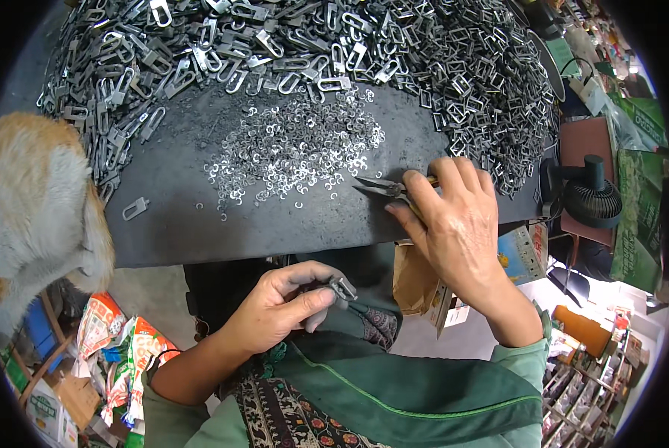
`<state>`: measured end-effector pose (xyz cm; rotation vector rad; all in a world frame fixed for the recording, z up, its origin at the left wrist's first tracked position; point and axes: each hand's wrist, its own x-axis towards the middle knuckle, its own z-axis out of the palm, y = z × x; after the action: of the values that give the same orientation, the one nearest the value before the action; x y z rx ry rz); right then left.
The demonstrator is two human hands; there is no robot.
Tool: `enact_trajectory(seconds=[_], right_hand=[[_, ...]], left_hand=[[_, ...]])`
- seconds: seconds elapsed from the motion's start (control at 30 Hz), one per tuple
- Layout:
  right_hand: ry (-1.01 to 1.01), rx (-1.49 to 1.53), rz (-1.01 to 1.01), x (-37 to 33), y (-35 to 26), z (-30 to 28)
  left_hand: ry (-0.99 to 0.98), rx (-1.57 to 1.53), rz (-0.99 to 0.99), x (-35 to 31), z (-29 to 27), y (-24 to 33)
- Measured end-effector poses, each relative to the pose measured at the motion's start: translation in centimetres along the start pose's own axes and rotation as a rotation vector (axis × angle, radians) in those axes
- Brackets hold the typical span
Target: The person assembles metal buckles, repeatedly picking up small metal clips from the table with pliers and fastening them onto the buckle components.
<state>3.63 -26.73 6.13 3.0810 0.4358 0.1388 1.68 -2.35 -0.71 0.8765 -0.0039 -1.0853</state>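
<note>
My left hand, just in front of the table's near edge, pinches a small metal clasp between thumb and fingers. Part of the clasp is hidden by the fingertips. My right hand is closed round a pair of pliers over the right part of the table. The pliers' pointed jaws are spread apart and aim left, near the small C-shaped metal rings. Those rings lie in a loose, spread heap mid-table. Whether the jaws hold a ring, I cannot make out.
Long looped metal clasps pile up at the back left; smaller rectangular metal frames heap at the right. One loose clasp lies apart. An orange-and-white cat occupies the left edge. A small black fan stands right of the table.
</note>
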Motion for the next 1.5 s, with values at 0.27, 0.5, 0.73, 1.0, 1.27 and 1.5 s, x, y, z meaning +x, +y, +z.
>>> enact_trajectory(seconds=[0.27,0.5,0.73,1.0,1.27,1.5], right_hand=[[0.029,-0.066,0.019,0.6,-0.5,0.0],[-0.001,-0.091,0.030,0.7,-0.8,-0.1],[-0.126,0.040,-0.170,1.0,0.4,-2.6],[-0.080,0.254,-0.384,0.5,1.2,-3.7],[-0.039,0.309,-0.409,0.2,1.1,-3.4],[-0.066,0.277,-0.298,-2.6,0.3,-2.7]], left_hand=[[0.112,0.291,0.177,-0.7,0.7,0.7],[0.202,0.394,0.271,-0.3,1.1,1.6],[0.236,0.201,0.207,-0.2,0.6,2.5],[0.183,-0.003,0.011,0.0,0.6,3.2],[0.153,0.066,0.062,0.1,1.0,3.0],[0.212,0.277,0.167,0.0,1.9,2.4]])
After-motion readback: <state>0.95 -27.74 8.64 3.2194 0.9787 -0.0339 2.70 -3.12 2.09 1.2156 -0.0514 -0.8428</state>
